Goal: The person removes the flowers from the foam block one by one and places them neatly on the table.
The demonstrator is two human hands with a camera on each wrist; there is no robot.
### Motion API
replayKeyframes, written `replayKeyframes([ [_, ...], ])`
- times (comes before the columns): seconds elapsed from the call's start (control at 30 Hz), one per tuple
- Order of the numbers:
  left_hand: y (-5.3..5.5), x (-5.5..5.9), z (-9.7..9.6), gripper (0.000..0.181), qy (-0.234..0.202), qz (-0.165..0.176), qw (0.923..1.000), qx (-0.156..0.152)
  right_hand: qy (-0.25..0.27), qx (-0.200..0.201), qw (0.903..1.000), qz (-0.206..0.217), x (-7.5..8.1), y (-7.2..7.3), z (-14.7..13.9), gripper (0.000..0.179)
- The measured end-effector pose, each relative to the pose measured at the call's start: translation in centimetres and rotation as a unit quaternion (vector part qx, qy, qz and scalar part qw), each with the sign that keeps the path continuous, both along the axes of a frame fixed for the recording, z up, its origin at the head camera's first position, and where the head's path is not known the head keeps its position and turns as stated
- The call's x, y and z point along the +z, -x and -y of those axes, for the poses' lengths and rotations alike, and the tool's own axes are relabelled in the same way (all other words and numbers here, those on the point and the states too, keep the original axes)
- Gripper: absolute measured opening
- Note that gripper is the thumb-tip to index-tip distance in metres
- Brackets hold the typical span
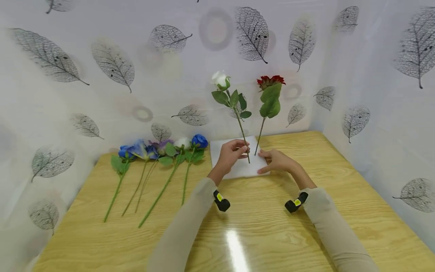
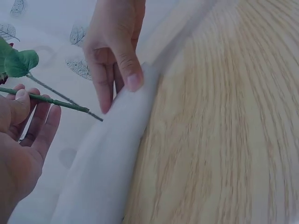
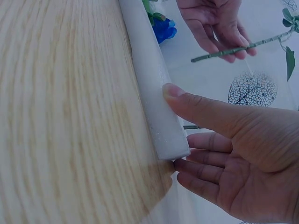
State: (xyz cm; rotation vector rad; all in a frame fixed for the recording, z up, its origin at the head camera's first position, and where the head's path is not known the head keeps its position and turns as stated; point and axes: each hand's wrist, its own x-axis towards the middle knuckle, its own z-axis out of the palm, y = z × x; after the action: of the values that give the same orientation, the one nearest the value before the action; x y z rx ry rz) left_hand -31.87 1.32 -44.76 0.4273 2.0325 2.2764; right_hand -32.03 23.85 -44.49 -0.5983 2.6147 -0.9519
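In the head view my left hand pinches the green stem of a white rose upright, tilted slightly left, over a white foam block. The stem's cut lower end hangs free in the left wrist view. My right hand holds the block's right end, thumb on its near side and fingers round the far corner. Beside the rose, a red flower with large green leaves stands upright, its stem foot meeting the block.
Several artificial flowers lie on the wooden table to the left, among them a blue rose, a purple flower and a white rose. A leaf-patterned curtain hangs behind and at both sides.
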Motion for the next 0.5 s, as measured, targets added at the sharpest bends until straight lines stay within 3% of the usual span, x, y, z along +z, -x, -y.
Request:
replayKeyframes([
  [0.5,-1.0,1.1,5.7,0.018,0.048,-0.047,0.9975,0.022,0.001,0.002,0.9999,0.016,-0.2,0.2,0.0,0.089],
])
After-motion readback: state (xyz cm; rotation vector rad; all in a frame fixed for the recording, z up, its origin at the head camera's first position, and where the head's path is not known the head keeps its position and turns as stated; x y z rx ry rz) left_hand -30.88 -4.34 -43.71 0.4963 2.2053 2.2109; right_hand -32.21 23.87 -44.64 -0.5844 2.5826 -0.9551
